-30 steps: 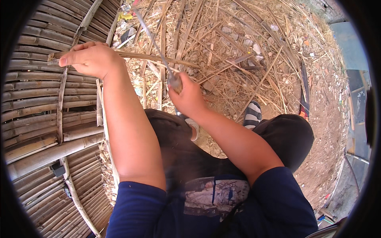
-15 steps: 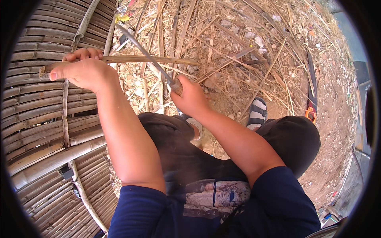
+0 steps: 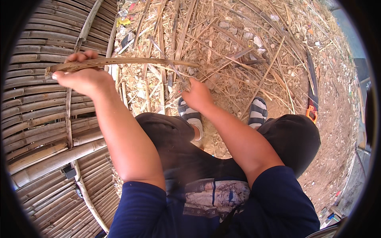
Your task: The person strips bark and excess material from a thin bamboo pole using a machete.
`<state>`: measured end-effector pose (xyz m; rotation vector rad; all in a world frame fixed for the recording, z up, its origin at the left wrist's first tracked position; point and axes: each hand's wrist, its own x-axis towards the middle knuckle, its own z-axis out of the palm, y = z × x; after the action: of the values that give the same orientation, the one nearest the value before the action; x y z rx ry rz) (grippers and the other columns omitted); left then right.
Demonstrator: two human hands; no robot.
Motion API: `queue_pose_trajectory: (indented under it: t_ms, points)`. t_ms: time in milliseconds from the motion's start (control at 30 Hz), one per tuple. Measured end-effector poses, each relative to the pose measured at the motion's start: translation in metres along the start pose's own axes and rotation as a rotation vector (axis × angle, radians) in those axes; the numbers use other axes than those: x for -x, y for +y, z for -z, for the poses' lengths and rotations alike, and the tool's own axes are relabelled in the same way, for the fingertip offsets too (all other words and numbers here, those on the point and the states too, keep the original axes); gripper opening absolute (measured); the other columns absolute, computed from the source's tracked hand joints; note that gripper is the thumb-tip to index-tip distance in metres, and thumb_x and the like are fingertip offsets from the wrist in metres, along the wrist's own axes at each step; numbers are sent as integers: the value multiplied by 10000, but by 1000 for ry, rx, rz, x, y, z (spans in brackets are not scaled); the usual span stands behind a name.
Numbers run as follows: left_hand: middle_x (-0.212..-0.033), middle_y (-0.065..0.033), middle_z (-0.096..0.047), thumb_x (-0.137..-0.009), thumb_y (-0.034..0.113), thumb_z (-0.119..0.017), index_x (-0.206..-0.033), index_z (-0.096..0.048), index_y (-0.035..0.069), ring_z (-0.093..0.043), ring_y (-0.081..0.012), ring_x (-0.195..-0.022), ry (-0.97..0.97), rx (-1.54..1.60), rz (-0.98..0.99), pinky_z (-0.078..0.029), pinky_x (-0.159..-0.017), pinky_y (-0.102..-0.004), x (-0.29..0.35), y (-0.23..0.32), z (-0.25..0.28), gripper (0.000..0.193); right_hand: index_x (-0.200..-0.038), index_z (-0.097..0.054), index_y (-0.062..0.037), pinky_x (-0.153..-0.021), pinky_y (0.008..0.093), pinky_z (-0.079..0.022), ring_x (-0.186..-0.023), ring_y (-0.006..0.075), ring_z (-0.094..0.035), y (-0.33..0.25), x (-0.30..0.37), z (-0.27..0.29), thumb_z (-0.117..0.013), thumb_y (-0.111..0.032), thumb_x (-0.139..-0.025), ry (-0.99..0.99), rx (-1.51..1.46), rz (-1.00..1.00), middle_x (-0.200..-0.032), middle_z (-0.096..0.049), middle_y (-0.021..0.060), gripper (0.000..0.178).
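Note:
My left hand (image 3: 88, 76) is closed around the left end of a long, slightly curved bamboo strip (image 3: 135, 60), with the fingertips showing beyond it and the thumb along the near side. The strip stretches rightward over the littered ground. In my right hand (image 3: 197, 95) is the handle of a knife with a long narrow grey blade (image 3: 160, 50). The blade points up and to the left and crosses the strip near its right part; whether they touch I cannot tell. It looks thin and partly blurred.
A slatted bamboo wall or panel (image 3: 35, 93) stands along the left. Bamboo strips (image 3: 184, 29), straw shavings and stones cover the ground ahead. A handsaw with an orange handle (image 3: 311, 114) lies at the right. My sandalled feet (image 3: 258, 112) are just below my hands.
The knife has dropped lower and slid to the right, its blade now looking thinner. My right hand moved right and slightly down; the strip tilted a little under my left hand.

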<state>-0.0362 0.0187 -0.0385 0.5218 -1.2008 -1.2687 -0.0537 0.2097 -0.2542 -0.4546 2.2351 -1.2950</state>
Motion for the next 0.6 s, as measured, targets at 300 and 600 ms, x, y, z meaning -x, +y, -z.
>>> queue_pose_trajectory:
  t_ms: [300,600]
  points:
    - [-664,-10,-355,-1057,537,-229,-841,-439,104,-286,-151,-574,139,86,-56,-248,-543,-328,-1,51,3,527,-1044,-598,22,-656,477,-506,-728,428,-669,-53,11,-2,-716,-146,-814,102,-203,376,-786,-670,246,308]
    - [-673,-13,-346,-941,170,-371,-787,-378,124,-257,-157,-542,203,109,0,-254,-537,-328,-18,43,24,161,-1116,-605,27,-739,516,-541,-820,465,-681,-19,12,-29,-711,-133,-807,-49,-26,184,-817,-685,269,363]
